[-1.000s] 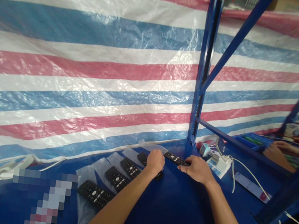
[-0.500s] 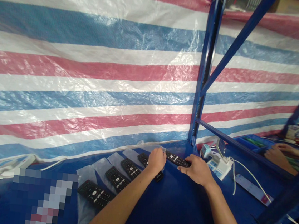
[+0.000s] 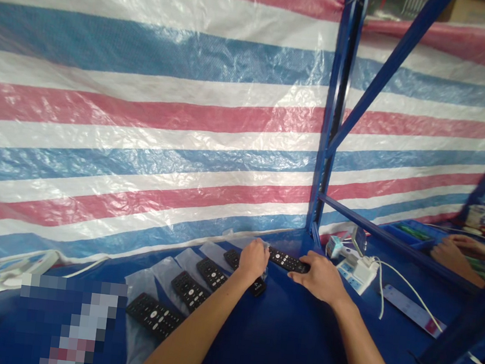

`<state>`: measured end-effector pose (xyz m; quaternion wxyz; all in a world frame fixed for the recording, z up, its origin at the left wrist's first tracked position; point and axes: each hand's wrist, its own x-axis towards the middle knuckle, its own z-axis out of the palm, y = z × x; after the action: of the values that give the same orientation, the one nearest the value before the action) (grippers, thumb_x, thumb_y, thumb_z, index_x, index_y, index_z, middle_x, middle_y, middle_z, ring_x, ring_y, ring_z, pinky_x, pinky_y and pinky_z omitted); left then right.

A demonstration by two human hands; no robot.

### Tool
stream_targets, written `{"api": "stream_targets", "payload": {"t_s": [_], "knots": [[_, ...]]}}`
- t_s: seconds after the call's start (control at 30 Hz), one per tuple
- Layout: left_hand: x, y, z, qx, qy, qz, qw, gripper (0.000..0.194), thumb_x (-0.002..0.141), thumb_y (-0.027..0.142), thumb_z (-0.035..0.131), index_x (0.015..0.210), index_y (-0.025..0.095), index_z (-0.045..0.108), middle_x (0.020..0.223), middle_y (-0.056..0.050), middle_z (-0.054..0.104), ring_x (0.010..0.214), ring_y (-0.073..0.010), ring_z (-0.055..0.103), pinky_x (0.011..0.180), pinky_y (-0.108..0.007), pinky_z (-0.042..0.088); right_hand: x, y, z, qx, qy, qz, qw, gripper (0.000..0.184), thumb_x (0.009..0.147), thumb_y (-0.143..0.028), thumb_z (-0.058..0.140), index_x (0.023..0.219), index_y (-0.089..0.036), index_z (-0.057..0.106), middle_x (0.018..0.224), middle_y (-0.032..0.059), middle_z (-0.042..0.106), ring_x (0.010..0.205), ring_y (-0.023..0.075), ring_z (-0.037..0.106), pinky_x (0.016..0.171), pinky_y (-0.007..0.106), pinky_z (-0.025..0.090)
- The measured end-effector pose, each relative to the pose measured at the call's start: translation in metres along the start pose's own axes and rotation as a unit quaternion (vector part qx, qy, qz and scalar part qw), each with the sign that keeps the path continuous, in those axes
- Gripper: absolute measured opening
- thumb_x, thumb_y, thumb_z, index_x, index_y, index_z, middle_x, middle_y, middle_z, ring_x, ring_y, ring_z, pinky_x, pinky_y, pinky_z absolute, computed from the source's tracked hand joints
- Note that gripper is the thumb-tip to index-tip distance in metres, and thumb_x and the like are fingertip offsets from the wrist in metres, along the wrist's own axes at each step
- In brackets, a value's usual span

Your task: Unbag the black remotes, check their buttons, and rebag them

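A black remote control [image 3: 286, 260] with pale buttons lies tilted between my hands. My right hand [image 3: 318, 277] grips its near right end, thumb and fingers closed round it. My left hand [image 3: 254, 261] is closed at the far left end of that remote; its fingertips are turned away, so what they pinch is hidden. Under my left hand and forearm runs a row of several more black remotes [image 3: 188, 290], each on a clear plastic sleeve [image 3: 135, 333]. The end of one remote [image 3: 258, 288] shows just below my left wrist.
A white power strip [image 3: 356, 277] with plugs and cables stands right of my right hand. Beyond it lies a phone-like slab [image 3: 412, 309]. Blue rack posts [image 3: 328, 127] rise behind. Another person's hands [image 3: 457, 253] work by a blue tray [image 3: 412, 232]. Striped sheeting [image 3: 142, 135] hangs behind.
Almost nothing differs. The view has shifted very slightly; both hands and the remote keep nearly the same position.
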<state>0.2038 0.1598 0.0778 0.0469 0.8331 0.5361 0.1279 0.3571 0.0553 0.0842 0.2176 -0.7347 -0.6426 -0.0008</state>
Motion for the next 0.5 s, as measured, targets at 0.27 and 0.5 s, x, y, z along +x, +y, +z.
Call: {"api": "stream_targets", "payload": {"t_s": [0.27, 0.5], "knots": [[0.0008, -0.0006, -0.0044, 0.026, -0.026, 0.087, 0.996, 0.025, 0.089, 0.007, 0.038, 0.102, 0.012, 0.059, 0.109, -0.014, 0.061, 0.105, -0.021, 0.058, 0.089, -0.03, 0.043, 0.001, -0.0036, 0.0025, -0.013, -0.007, 0.002, 1.0, 0.027, 0.074, -0.046, 0.065, 0.075, -0.02, 0.068, 0.081, 0.0031, 0.063, 0.069, 0.0163, 0.061, 0.057, 0.026, 0.031], [-0.003, -0.0034, 0.0024, 0.005, 0.015, 0.054, 0.998, 0.032, 0.085, 0.001, 0.038, 0.106, 0.009, 0.06, 0.109, -0.015, 0.061, 0.107, -0.0215, 0.058, 0.092, -0.029, 0.043, 0.0033, -0.0065, 0.006, 0.008, 0.0, 0.022, 1.0, 0.029, 0.074, -0.049, 0.063, 0.073, -0.021, 0.069, 0.081, 0.0028, 0.064, 0.071, 0.0165, 0.061, 0.056, 0.025, 0.031]]}}
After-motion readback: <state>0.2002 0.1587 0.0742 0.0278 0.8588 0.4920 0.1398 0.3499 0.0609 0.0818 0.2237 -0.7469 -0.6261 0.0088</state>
